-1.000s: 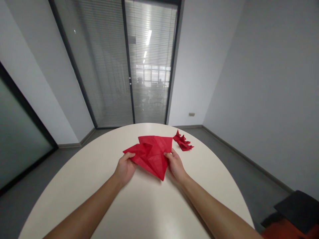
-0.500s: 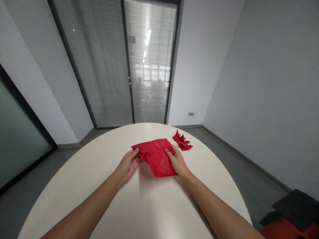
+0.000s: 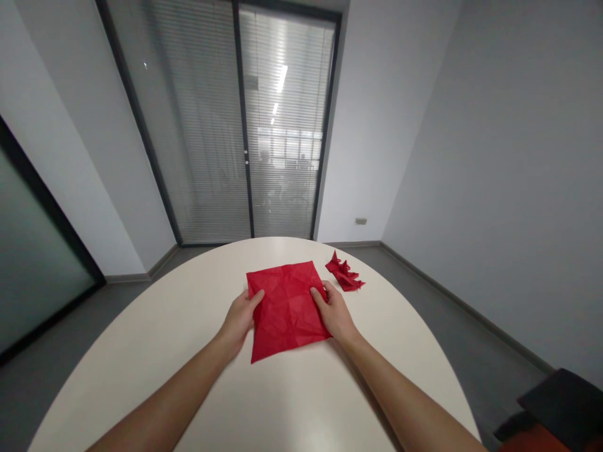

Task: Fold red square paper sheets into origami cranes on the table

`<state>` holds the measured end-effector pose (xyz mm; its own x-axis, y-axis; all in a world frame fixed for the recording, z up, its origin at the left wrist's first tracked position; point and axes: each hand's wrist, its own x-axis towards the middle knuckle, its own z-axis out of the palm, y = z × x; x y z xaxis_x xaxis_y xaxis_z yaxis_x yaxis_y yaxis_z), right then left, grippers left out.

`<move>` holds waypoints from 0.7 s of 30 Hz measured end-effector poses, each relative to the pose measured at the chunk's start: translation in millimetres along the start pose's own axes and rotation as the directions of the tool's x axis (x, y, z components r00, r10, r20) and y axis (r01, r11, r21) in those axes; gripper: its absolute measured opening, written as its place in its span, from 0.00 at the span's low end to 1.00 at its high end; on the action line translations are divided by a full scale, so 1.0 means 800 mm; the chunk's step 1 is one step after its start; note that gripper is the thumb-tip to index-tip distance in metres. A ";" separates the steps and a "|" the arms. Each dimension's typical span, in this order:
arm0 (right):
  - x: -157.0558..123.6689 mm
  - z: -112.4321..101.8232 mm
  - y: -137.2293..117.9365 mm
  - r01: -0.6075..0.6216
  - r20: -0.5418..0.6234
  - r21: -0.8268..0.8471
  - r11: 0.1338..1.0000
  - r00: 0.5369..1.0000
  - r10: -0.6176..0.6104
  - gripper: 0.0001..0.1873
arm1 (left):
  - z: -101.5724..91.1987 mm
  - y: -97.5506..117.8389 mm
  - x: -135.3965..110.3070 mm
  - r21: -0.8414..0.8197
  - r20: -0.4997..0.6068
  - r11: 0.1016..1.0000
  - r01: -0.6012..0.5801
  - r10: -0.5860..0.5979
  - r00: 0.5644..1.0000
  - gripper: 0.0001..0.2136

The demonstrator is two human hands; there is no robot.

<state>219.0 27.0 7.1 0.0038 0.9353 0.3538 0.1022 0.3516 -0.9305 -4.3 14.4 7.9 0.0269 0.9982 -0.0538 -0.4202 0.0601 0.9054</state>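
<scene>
- The left hand [image 3: 240,317] lies loosely spread on the white bench [image 3: 179,339], with its thumb on the left edge of the red paper sheet [image 3: 287,307]; it grips nothing.
- The sheet lies flat between both hands, creased all over but with no fold standing. It is roughly square, so it has no long axis, and its near-left corner points toward the person.
- The right hand [image 3: 335,314] rests flat, thumb on the sheet's right edge.
- A folded red piece [image 3: 345,276] lies just beyond, apart from the sheet.

The red sheet [image 3: 287,311] looks like thin paper, matt, its surface roughened by a web of fine creases. The small folded red piece [image 3: 346,276] is the same matt paper, sharply pleated. The off-white counter [image 3: 282,402] is smooth and hard with a faint satin sheen. The glass doors [image 3: 282,125] are glossy, in dark matt frames.
</scene>
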 end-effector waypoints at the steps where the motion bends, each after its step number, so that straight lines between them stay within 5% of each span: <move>1: 0.000 0.000 0.000 -0.004 0.005 -0.001 1.000 1.000 0.004 0.15 | -0.001 -0.001 0.000 0.065 -0.032 0.997 -0.046 0.048 0.998 0.18; 6: 0.001 -0.010 0.004 -0.076 0.003 -0.168 0.983 0.997 0.077 0.15 | -0.013 -0.001 0.011 0.432 -0.134 0.872 -0.231 0.316 0.939 0.15; 9: -0.005 -0.012 -0.007 0.021 -0.085 -0.442 0.897 0.994 -0.066 0.17 | -0.019 -0.003 0.015 0.516 -0.105 0.811 -0.274 0.378 0.920 0.12; 11: -0.014 -0.006 -0.020 0.186 0.029 -0.532 0.826 0.979 -0.202 0.18 | -0.021 -0.006 0.015 0.569 -0.061 0.779 -0.264 0.360 0.931 0.10; 13: -0.026 0.006 -0.031 0.340 0.270 -0.558 0.757 0.937 -0.222 0.21 | -0.021 -0.009 0.013 0.637 -0.009 0.732 -0.243 0.322 0.947 0.08; 15: -0.039 0.019 -0.035 0.397 0.449 -0.573 0.716 0.884 -0.131 0.28 | -0.020 -0.010 0.009 0.674 0.003 0.695 -0.252 0.339 0.941 0.07; 18: -0.052 0.033 -0.032 0.348 0.544 -0.642 0.683 0.835 0.085 0.40 | -0.016 -0.008 -0.001 0.681 0.044 0.625 -0.381 0.484 0.874 0.20; 21: -0.054 0.035 -0.028 0.332 0.569 -0.674 0.659 0.803 0.178 0.43 | -0.010 -0.011 -0.012 0.701 0.259 0.511 -0.498 0.469 0.845 0.23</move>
<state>188.6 -20.1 9.7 -0.5449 0.8360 0.0649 0.7396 0.5156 -0.4326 -8.3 4.3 -2.9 0.0607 0.8707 0.4880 0.4077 -0.4679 0.7842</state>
